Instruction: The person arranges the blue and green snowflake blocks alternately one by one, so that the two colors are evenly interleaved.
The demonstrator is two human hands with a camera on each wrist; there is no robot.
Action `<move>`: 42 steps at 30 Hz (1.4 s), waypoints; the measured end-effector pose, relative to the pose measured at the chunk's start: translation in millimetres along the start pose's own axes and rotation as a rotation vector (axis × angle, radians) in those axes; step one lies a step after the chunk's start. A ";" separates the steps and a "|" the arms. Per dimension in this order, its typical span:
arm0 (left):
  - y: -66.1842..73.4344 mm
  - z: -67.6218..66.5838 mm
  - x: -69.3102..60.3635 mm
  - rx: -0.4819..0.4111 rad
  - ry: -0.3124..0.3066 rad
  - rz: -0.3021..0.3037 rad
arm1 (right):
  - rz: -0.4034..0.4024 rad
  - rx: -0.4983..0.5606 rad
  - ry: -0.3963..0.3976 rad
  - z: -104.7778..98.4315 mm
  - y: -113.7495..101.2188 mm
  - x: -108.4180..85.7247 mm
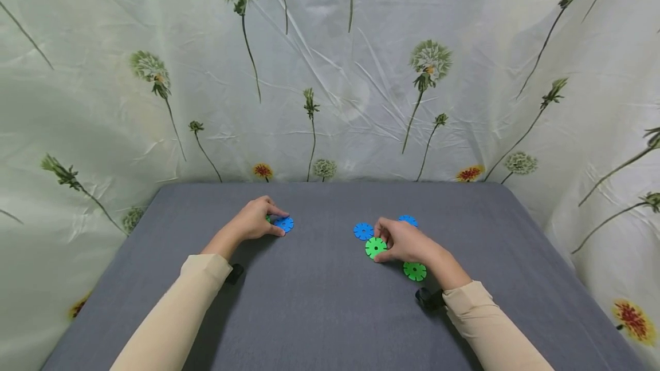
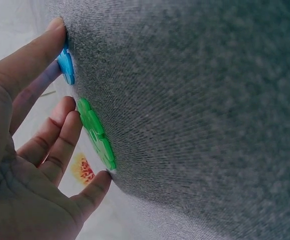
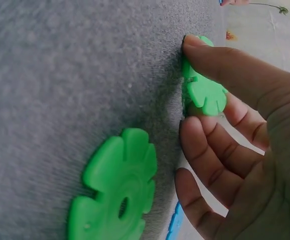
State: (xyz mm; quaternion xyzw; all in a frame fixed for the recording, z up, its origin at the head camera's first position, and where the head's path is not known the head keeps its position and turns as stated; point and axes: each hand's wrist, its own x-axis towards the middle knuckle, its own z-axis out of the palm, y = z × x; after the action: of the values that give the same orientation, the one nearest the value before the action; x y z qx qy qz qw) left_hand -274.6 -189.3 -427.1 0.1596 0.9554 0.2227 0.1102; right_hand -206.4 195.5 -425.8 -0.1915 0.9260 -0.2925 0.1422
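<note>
Green slotted disc (image 1: 415,275) lies nearest on the grey tabletop (image 1: 319,314); just beyond, the right hand (image 1: 404,240) pinches a second green disc (image 1: 371,251) near a loose blue disc (image 1: 360,235). Farther left, the left hand (image 1: 251,220) pinches another blue disc (image 1: 287,226). Dandelion-print fabric (image 1: 356,147) hangs behind.

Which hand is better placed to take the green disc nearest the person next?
Probably the right hand: that green disc lies closer to it. That hand pinches another green piece; the left hand holds a blue disc.
</note>
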 end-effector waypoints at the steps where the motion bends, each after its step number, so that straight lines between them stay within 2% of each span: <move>1: 0.2 0.1 0.1 -0.002 -0.002 -0.003 | -0.007 0.018 -0.003 0.1 0.7 -0.2; 11: 1.0 -0.2 1.6 -0.001 -0.014 -0.021 | -0.025 0.193 -0.075 -4.0 10.1 -2.4; 19: -0.3 0.2 1.8 -0.005 -0.019 -0.030 | -0.083 0.166 -0.111 -5.9 14.0 -3.2; 28: 0.1 -0.1 2.2 -0.012 -0.024 -0.034 | -0.081 0.126 -0.108 -6.9 14.1 -3.6; 38: -0.4 -1.2 2.0 -0.017 -0.028 -0.035 | -0.066 0.142 -0.093 -8.3 13.1 -3.3; 42: 0.5 -1.3 1.3 -0.025 -0.023 -0.034 | -0.057 0.141 -0.065 -12.0 10.7 -2.5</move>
State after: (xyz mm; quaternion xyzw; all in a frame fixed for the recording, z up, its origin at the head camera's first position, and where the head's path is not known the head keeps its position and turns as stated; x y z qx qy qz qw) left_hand -276.1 -188.8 -426.0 0.1445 0.9538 0.2307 0.1272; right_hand -211.6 210.6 -422.4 -0.2167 0.8922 -0.3546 0.1769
